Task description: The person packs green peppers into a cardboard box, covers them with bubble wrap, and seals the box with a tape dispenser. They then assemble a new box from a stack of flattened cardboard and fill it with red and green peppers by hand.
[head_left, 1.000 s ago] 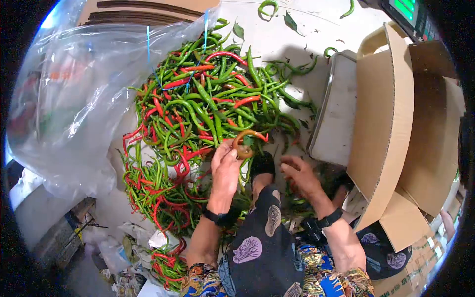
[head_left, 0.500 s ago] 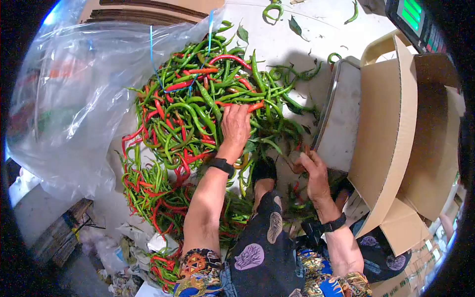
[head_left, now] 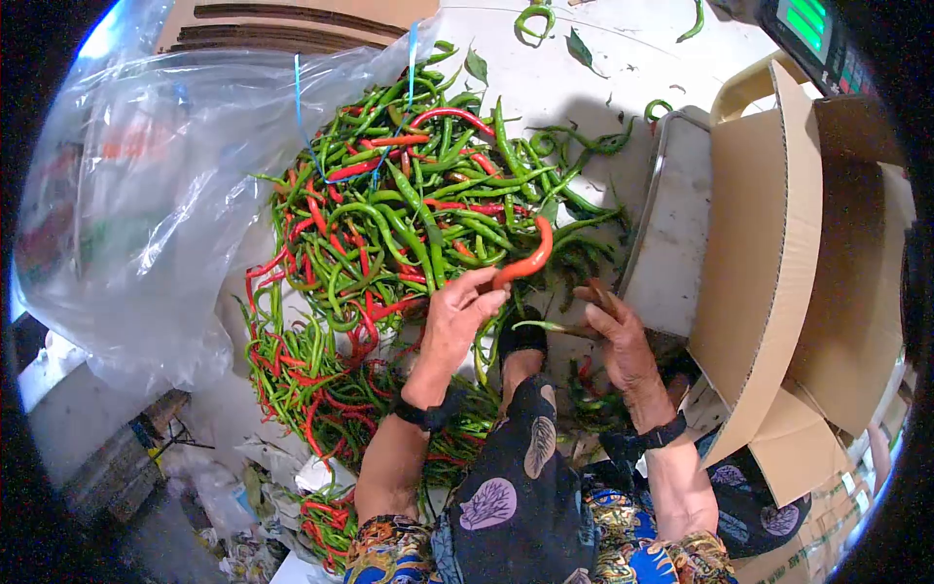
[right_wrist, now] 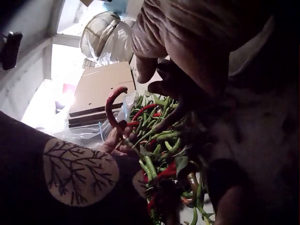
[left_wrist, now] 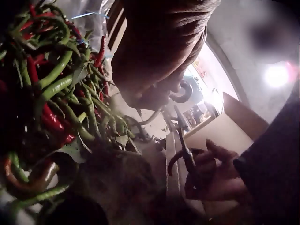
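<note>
A big heap of green and red chillies [head_left: 409, 214] lies on the white floor in front of me. My left hand [head_left: 486, 287] pinches one curved red chilli [head_left: 530, 255] by its stem end and holds it just above the heap's near edge. The same red chilli [right_wrist: 112, 105] shows in the right wrist view, arched above the left hand [right_wrist: 115, 138]. My right hand [head_left: 598, 307] is close beside it, fingers curled round a pair of dark scissors [left_wrist: 184, 145] whose blades point towards the chilli. A thin green stem [head_left: 537, 326] lies between the hands.
A large clear plastic bag [head_left: 146, 195] lies left of the heap. On the right stand a metal scale tray [head_left: 671, 224], an open cardboard box [head_left: 778, 253] and a scale display [head_left: 812, 29]. More chillies [head_left: 311, 389] lie by my left knee.
My left hand reached into the heap, then drew back towards me with a red chilli pinched in it. My right hand stayed near the tray, shifting slightly.
</note>
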{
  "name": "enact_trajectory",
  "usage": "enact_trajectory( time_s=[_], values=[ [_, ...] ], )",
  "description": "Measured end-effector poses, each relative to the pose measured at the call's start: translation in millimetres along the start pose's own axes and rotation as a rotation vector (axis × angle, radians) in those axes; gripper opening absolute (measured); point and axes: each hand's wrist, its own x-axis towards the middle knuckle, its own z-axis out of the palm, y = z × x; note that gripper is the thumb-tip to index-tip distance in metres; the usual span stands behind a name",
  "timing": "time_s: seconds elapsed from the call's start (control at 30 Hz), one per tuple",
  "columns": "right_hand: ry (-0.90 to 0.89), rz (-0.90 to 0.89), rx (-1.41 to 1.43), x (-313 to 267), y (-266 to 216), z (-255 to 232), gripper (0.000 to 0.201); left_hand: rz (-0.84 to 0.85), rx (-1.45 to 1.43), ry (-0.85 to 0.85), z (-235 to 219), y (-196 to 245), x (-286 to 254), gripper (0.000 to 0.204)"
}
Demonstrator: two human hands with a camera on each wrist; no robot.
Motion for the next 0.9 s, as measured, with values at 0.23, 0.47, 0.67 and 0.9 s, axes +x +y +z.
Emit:
enact_trajectory(
  time_s=[0.23, 0.47, 0.67, 0.9],
  values=[
    [-0.182, 0.009, -0.030, 5, -5, 12, 0.048, 0.475, 0.487, 0.068, 29, 16, -18, 0.028],
    [-0.167, 0.001, -0.038, 4, -9, 16, 0.045, 0.534, 0.548, 0.130, 30, 7, -26, 0.026],
    [-0.007, 0.267, -0.510, 4, 4, -44, 0.041, -0.113, 1.435, -0.768, -39, -35, -79, 0.019],
    [-0.112, 0.225, -0.487, 5, 46, -66, 0.050, 0.654, 0.856, -0.068, 34, -23, 0, 0.025]
  ],
)
